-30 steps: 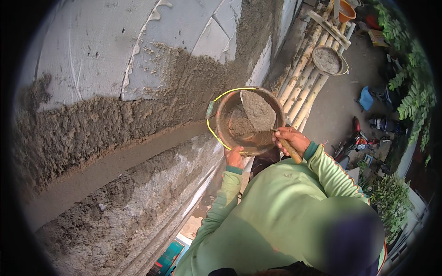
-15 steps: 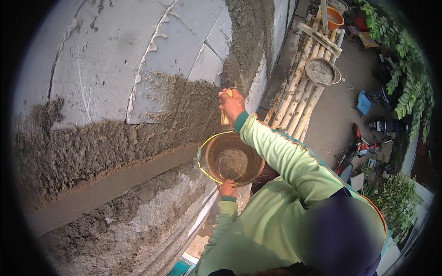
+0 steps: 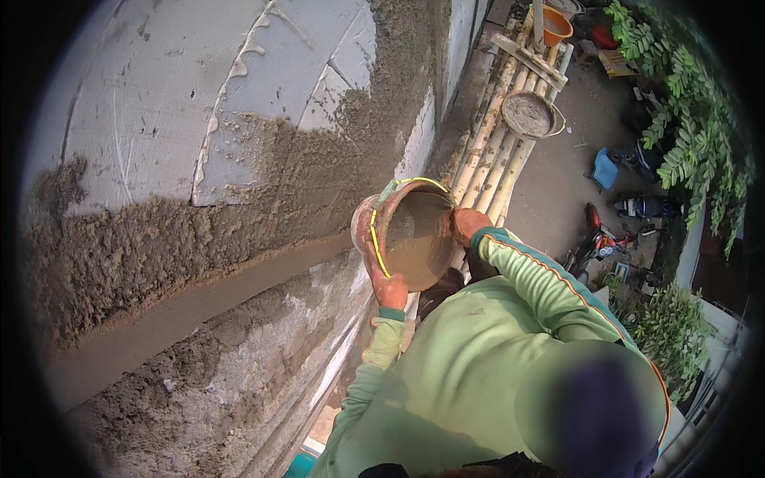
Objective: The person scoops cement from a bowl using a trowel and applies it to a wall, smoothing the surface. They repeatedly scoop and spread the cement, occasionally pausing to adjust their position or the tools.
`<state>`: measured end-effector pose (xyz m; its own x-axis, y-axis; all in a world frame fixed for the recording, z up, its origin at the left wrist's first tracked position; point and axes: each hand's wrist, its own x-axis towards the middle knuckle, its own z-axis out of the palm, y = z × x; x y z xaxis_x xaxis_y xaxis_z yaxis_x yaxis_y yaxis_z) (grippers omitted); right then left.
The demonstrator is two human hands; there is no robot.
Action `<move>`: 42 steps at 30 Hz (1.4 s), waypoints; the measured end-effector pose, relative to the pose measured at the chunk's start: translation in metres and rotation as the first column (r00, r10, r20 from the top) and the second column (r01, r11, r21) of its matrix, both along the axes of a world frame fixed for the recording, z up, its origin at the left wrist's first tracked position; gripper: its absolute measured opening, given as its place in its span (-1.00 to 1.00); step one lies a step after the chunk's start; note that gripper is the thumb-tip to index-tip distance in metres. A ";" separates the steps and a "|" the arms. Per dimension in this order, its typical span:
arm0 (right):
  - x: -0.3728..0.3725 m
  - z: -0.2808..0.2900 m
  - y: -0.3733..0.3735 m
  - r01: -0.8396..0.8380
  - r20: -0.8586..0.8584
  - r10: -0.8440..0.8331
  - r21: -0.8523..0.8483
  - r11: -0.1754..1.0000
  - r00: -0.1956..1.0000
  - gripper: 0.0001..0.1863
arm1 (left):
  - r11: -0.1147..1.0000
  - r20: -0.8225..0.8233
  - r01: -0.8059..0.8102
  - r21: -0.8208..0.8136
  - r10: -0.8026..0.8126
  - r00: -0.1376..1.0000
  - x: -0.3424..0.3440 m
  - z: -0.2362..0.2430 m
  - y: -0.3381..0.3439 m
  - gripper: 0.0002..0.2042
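A muddy brown bucket (image 3: 416, 243) with a yellow-wrapped handle is tilted beside the plastered wall (image 3: 143, 247), grey-brown mortar slop inside it. My left hand (image 3: 390, 289) is closed on the bucket's lower left rim. My right hand (image 3: 466, 223) is closed at the bucket's right side, fingertips just within the rim; what it grips is hidden, and I cannot see the trowel. Rough wet mortar covers a band of the wall below and beside pale grey blocks (image 3: 151, 103).
Bamboo poles (image 3: 494, 159) form a platform along the wall, carrying another mortar bucket (image 3: 527, 111), a wooden board (image 3: 526, 60) and an orange bucket (image 3: 558, 28). Below are a blue chair (image 3: 603, 167) and motorbikes (image 3: 606, 243); leafy branches (image 3: 685, 111) hang at right.
My right hand has come down from the wall to the bucket's right side; the wooden trowel handle is out of sight. The bucket has been raised and tipped in my left hand.
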<state>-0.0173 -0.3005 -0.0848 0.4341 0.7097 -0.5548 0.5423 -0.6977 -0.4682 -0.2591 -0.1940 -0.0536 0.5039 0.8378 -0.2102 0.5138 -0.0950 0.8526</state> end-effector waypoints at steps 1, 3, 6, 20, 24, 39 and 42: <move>0.000 -0.013 0.005 0.087 0.075 -0.088 0.016 0.996 0.993 -0.70 | 0.998 -0.023 0.058 0.036 -0.058 0.998 0.012 0.017 -0.001 -0.08; -0.005 -0.035 -0.003 -0.066 0.015 0.066 0.005 0.998 0.998 -0.73 | 0.984 -0.024 0.163 0.068 -0.162 0.986 0.030 0.044 -0.001 -0.09; -0.019 -0.035 -0.005 -0.137 -0.153 0.161 0.154 0.978 0.975 -0.77 | 0.969 0.036 0.235 0.077 -0.239 0.970 0.039 0.063 0.013 -0.11; -0.011 0.100 -0.029 0.507 -0.978 -0.182 -0.209 0.836 -0.103 -0.72 | 0.660 0.269 -0.309 -0.685 0.623 0.735 -0.017 -0.038 -0.004 -0.43; -0.016 0.145 -0.041 0.866 -1.000 -0.002 -0.001 0.499 0.001 -0.66 | 0.530 0.016 -0.448 -0.720 0.658 0.753 -0.057 -0.025 -0.014 -0.38; -0.088 0.257 0.129 0.786 -0.924 0.175 0.381 0.487 0.340 -0.70 | 0.455 -0.088 -0.587 -0.670 0.736 0.671 -0.119 -0.059 -0.016 -0.50; -0.069 0.163 0.063 0.581 -0.858 0.068 0.401 0.708 0.510 -0.70 | 0.617 0.190 -0.468 -0.633 0.709 0.679 -0.079 -0.024 -0.017 -0.42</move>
